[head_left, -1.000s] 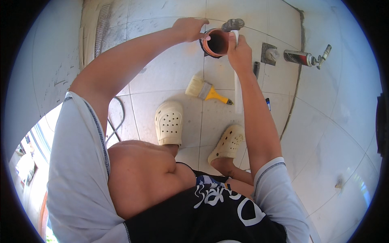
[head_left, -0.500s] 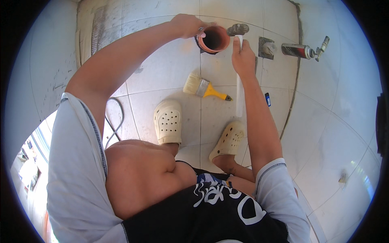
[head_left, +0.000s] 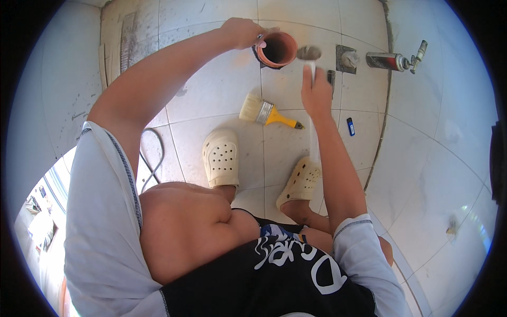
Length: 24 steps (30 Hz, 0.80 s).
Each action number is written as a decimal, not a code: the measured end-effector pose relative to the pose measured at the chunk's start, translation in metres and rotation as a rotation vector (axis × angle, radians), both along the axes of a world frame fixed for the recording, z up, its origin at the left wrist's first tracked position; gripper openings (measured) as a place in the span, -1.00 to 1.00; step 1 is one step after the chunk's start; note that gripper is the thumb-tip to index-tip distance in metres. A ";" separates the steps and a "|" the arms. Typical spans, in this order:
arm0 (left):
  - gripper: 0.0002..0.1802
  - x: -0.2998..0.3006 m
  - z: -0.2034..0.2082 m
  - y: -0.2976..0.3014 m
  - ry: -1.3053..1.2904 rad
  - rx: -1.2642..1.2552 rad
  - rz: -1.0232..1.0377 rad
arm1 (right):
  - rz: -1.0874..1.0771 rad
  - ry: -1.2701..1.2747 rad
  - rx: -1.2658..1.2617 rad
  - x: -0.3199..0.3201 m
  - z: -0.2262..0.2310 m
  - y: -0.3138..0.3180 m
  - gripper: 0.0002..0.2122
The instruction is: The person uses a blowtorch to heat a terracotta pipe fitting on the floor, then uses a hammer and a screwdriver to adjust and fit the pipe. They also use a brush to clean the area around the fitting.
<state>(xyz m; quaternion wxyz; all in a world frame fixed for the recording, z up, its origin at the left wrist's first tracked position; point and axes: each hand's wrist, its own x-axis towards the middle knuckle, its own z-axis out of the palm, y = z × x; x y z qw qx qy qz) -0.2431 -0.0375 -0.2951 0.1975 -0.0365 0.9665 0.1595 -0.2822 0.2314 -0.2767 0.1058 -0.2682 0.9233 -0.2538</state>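
An orange plastic pipe (head_left: 285, 44) stands at the far middle of the tiled floor, its round opening facing up. My left hand (head_left: 244, 34) grips the left side of the pipe's rim, fingers closed on it. To the right of the pipe, my right hand (head_left: 317, 92) is wrapped round the pale handle of a hammer (head_left: 309, 53). The hammer's head is blurred by motion and sits just right of the pipe, apart from it. Nearer to me, a paintbrush (head_left: 268, 112) with a yellow handle lies on the floor.
A spray-type gas canister with a torch nozzle (head_left: 387, 61) lies at the far right, beside a square floor opening (head_left: 347, 59). A small blue lighter (head_left: 350, 127) and a dark narrow object (head_left: 331, 79) rest near my right arm. A grey hose (head_left: 158, 153) curls at the left.
The hammer and my right hand have moved down toward me, away from the pipe's rim. My left hand keeps its hold on the pipe.
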 end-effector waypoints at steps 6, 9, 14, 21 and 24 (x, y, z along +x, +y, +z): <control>-0.62 -0.018 -0.001 -0.005 0.082 -0.017 -0.129 | 0.256 -0.056 0.392 0.039 0.003 0.105 -0.65; -0.65 -0.040 0.001 -0.008 0.024 0.032 -0.139 | 0.289 -0.027 0.401 0.049 0.007 0.139 -0.63; -0.66 -0.060 0.001 -0.002 -0.024 -0.003 -0.047 | 0.014 -0.019 0.286 -0.005 -0.010 0.140 -0.53; -0.55 -0.039 -0.020 -0.021 0.140 0.156 -0.057 | -0.028 0.064 0.294 -0.075 -0.050 0.087 -0.46; -0.60 -0.003 -0.023 -0.029 0.348 0.101 0.105 | -0.052 -0.022 0.246 -0.064 -0.003 0.069 -0.49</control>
